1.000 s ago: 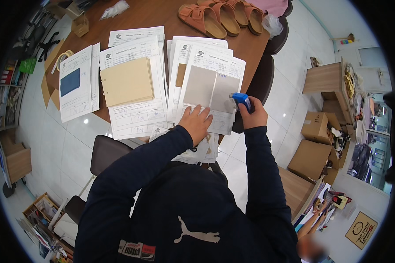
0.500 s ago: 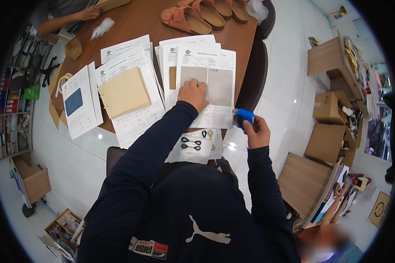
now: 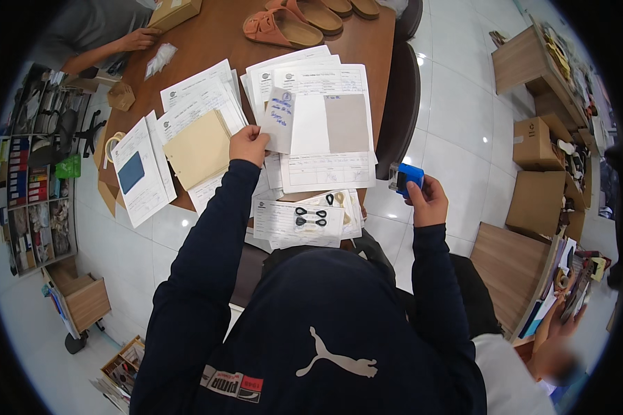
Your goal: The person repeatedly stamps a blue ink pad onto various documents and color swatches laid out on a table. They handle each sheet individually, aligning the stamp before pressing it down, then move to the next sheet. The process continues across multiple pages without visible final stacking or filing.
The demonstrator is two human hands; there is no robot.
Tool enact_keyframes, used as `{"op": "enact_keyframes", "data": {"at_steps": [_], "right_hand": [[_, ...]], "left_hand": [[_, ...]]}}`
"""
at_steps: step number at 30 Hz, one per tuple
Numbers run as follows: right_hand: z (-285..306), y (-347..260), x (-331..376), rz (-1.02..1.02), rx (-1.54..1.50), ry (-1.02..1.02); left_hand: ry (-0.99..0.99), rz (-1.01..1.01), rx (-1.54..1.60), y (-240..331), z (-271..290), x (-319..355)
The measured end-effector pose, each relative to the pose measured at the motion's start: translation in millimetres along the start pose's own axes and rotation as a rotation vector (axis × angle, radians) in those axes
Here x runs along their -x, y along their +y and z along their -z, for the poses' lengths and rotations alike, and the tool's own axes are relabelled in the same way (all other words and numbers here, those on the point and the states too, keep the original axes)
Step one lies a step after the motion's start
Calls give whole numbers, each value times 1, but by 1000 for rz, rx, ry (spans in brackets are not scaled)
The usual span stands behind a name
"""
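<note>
My left hand (image 3: 248, 146) pinches the edge of a grey material swatch (image 3: 280, 122), lifted at the left of a printed form. Blue handwriting and a round stamp mark show on it. A second grey swatch (image 3: 347, 124) lies flat on the same form (image 3: 325, 173). Right of the sheets, past the table edge, my right hand (image 3: 430, 200) is closed around a blue self-inking stamp (image 3: 410, 178). Just left of my left hand lies a stack of cream sheets (image 3: 199, 149) on more forms. A form with a blue swatch (image 3: 131, 172) lies farther left.
Forms with black loops (image 3: 311, 217) lie at the near table edge. Orange sandals (image 3: 282, 29) stand at the back of the brown table (image 3: 214, 41). A co-worker's hand (image 3: 138, 39) rests by a cardboard box (image 3: 176, 12). A dark chair (image 3: 399, 104) stands at the right.
My left hand has moved left and raised the grey swatch, turning its written side up. My right hand, with the stamp, has shifted slightly right. The head view has also shifted.
</note>
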State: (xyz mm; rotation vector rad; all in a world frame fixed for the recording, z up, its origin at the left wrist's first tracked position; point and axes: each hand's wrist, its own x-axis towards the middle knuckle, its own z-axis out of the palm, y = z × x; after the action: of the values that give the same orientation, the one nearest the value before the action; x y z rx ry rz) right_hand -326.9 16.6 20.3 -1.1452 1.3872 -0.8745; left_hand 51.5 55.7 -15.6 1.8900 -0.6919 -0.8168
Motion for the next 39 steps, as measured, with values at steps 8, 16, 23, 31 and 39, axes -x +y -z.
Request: {"op": "enact_keyframes", "data": {"at_steps": [8,16,23,31,39], "right_hand": [[-14,4,-4,36,-20,-44],[-21,-5,0,40,14,-59],[-13,-3,8,84,70,-67],[9,4,2,40,7,-38],[37,-4,-13,44,58,48]], "left_hand": [[-7,165,108,-13,26,23],[-177,-403,-529,18,-45,57],[-232,-170,-867,45,-113,35],[-135,-211,-580,42,-139,52],[-344,-814,-691,38,-171,78]]}}
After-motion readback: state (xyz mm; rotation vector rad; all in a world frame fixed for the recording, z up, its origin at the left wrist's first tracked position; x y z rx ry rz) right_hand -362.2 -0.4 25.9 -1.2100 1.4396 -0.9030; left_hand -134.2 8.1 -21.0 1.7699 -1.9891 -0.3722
